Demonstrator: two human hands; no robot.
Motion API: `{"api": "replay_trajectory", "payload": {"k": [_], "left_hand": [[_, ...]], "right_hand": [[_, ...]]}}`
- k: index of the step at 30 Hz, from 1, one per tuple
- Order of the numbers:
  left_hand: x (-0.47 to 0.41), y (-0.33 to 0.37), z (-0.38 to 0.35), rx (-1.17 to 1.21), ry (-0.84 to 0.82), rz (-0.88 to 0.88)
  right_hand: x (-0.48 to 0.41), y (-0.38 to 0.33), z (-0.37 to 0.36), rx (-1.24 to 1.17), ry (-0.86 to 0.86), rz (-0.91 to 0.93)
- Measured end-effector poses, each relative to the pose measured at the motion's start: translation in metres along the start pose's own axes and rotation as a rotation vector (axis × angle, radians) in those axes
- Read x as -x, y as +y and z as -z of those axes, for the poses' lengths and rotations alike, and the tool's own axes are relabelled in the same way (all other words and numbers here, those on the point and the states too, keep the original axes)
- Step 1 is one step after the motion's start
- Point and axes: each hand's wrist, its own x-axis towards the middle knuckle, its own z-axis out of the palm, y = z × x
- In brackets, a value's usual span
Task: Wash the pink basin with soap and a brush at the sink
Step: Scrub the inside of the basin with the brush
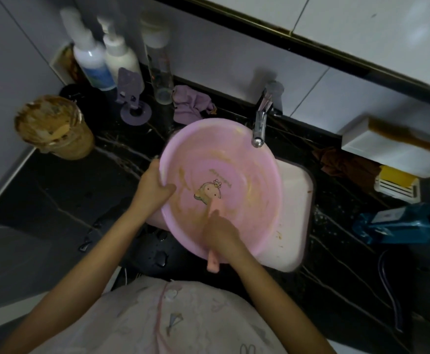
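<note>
A round pink basin (237, 159) with a cartoon figure on its bottom sits tilted over the white sink (293, 226), smeared with brownish streaks inside. My left hand (155, 186) grips its left rim, thumb inside. My right hand (221, 232) holds a pink brush (213, 261) by the handle, index finger stretched along it, and the brush head presses on the basin's bottom beside the cartoon. The chrome tap (260, 126) hangs over the basin's far rim; no water stream shows.
Two white pump bottles (99, 60) and a clear bottle (159, 72) stand at the back left, with a purple cloth (189, 104) and a purple holder (132, 100). A dirty brown bucket (53, 127) sits left. Right: white box (387, 149), brown rag (346, 164), blue packet (397, 223).
</note>
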Motion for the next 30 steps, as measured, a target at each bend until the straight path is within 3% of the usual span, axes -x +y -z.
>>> {"api": "replay_trajectory", "payload": {"k": [3,6,9,12,13,16,19,21,23,25,27,29,30], "left_hand": [[0.002,0.003,0.001,-0.023,0.003,-0.043],[0.003,0.005,0.002,-0.038,-0.016,-0.045],[0.004,0.001,0.005,-0.033,-0.034,-0.029],[0.004,-0.001,0.008,-0.016,-0.034,-0.012],[0.004,-0.002,0.008,-0.016,-0.036,-0.008],[0.002,0.0,0.007,-0.021,-0.059,-0.016],[0.0,0.005,0.003,-0.009,-0.06,-0.021],[-0.001,0.007,0.0,-0.029,-0.055,-0.025],[-0.001,0.008,0.0,-0.047,-0.043,-0.043],[-0.002,0.005,0.004,-0.059,-0.026,-0.041],[-0.005,0.004,0.009,-0.08,-0.016,-0.038],[-0.006,0.003,0.011,-0.093,-0.028,-0.033],[-0.006,0.003,0.012,-0.098,-0.03,-0.027]], "right_hand": [[-0.01,-0.029,-0.004,-0.003,0.136,0.288],[-0.041,-0.029,0.014,-0.064,0.308,0.316],[-0.044,-0.008,0.017,-0.101,0.243,0.394],[-0.023,0.033,0.013,0.194,0.129,0.711],[-0.019,0.05,0.018,0.303,0.09,0.738],[-0.029,0.087,0.043,0.506,0.114,0.525],[-0.051,0.074,0.055,0.231,0.335,0.328],[-0.057,0.042,0.044,-0.052,0.301,0.382],[-0.048,0.02,0.021,-0.12,0.168,0.547],[-0.028,0.026,0.011,0.058,0.053,0.676],[-0.019,0.053,0.022,0.375,0.076,0.704],[-0.025,0.08,0.042,0.559,0.139,0.518],[-0.033,0.088,0.052,0.523,0.191,0.388]]}}
